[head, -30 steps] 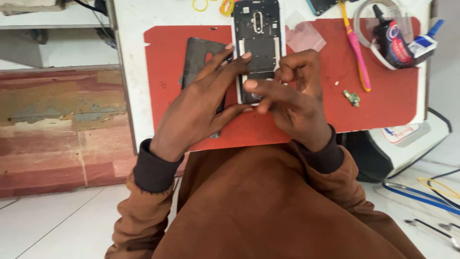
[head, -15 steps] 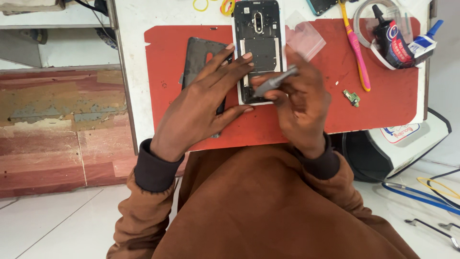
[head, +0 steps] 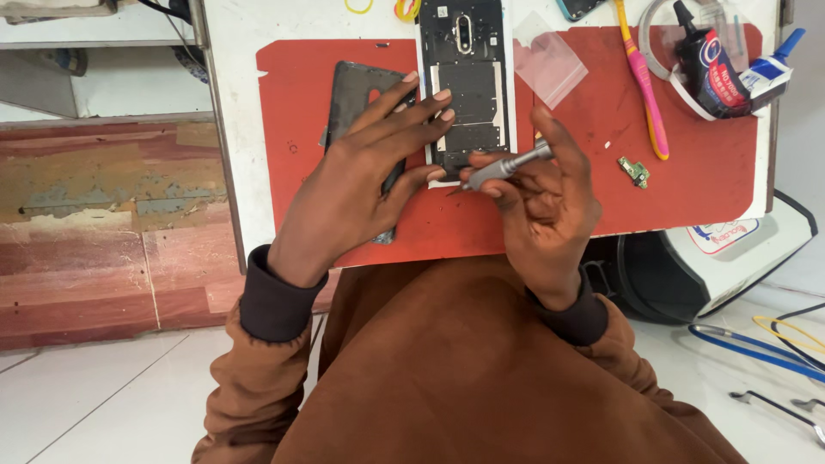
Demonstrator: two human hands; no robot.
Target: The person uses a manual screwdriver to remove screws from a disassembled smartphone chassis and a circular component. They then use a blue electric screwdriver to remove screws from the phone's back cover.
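Phone [head: 464, 86] on mat [head: 292, 94], cover [head: 357, 94] left.

One head-worn camera, looking steeply down over the person's brown-sleeved lap, close above the hands, facing the red mat [head: 344, 77] on the white table [head: 236, 103] at the far side, floor tiles at the near left, cables on the right

A small phone-repair workbench: a red work mat [head: 344, 77] carries an opened phone [head: 467, 82], with a glue tube [head: 706, 64] and loose circuit part [head: 634, 171] beside it.
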